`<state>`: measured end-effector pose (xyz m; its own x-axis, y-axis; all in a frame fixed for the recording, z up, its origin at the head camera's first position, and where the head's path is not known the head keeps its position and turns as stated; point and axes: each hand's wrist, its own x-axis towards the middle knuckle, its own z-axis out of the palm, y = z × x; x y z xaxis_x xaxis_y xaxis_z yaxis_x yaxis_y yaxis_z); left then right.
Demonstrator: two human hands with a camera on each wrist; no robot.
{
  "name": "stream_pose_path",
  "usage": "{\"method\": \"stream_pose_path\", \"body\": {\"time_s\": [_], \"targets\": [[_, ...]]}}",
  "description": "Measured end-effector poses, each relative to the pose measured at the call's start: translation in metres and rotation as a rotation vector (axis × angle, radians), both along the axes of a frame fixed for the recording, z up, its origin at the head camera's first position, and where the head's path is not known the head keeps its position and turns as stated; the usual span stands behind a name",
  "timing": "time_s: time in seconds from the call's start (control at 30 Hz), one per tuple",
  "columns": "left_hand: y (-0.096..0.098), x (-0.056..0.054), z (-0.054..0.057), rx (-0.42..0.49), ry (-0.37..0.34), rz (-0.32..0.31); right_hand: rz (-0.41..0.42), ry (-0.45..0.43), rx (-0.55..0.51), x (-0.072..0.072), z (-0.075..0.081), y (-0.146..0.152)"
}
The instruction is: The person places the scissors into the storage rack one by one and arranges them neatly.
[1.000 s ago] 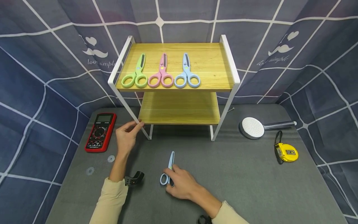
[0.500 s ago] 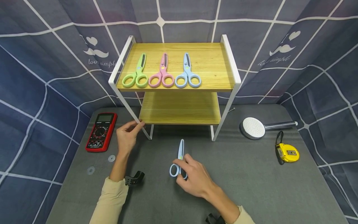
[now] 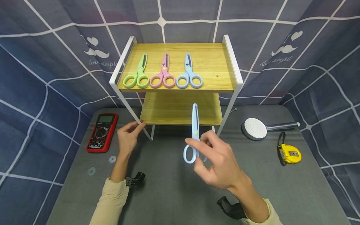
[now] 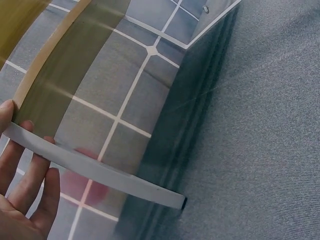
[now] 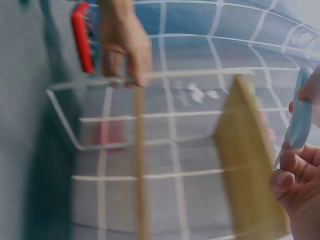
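My right hand (image 3: 219, 157) pinches light blue scissors (image 3: 195, 125) near their handles, blades pointing away, raised in front of the lower shelf (image 3: 180, 109). In the right wrist view the blue handle (image 5: 301, 120) lies between thumb and fingers. My left hand (image 3: 127, 137) grips the white left leg of the two-tier rack at the lower shelf's corner; the left wrist view shows fingers around the white bar (image 4: 100, 167). On the upper wooden shelf (image 3: 216, 65) lie green scissors (image 3: 139, 72), pink scissors (image 3: 163, 72) and another blue pair (image 3: 188, 72), side by side, blades toward the back.
A red multimeter (image 3: 102, 132) lies at the left, with two clear discs (image 3: 112, 159) near it. At the right are a shower head (image 3: 254, 128) and a yellow tape measure (image 3: 289, 153). A small metal screw-like piece (image 3: 232, 110) lies behind the rack's right leg.
My right hand has lifted the blue scissors from low over the grey table, moving forward and right to the front of the lower shelf. The left hand keeps its hold on the rack.
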<state>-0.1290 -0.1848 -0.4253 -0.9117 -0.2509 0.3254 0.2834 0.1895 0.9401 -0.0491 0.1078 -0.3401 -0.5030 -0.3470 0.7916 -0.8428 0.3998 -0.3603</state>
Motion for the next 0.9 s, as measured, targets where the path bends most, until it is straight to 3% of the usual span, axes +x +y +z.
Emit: {"method": "stream_pose_path", "body": {"time_s": [0.23,0.5,0.7,0.9], "targets": [[-0.001,-0.001,-0.003,0.017,0.003,-0.005,-0.03,-0.008,0.03,-0.019,0.045,0.026],[0.0,0.0,-0.002,0.04,0.009,-0.002,-0.09,-0.099,0.146,-0.043,0.083,0.049],[0.001,0.001,0.0,0.045,0.013,-0.012,-0.163,-0.157,0.244,-0.056,0.098,0.053],[0.001,0.0,-0.001,0.042,0.012,-0.01,-0.269,-0.232,0.291,-0.061,0.1,0.05]]}}
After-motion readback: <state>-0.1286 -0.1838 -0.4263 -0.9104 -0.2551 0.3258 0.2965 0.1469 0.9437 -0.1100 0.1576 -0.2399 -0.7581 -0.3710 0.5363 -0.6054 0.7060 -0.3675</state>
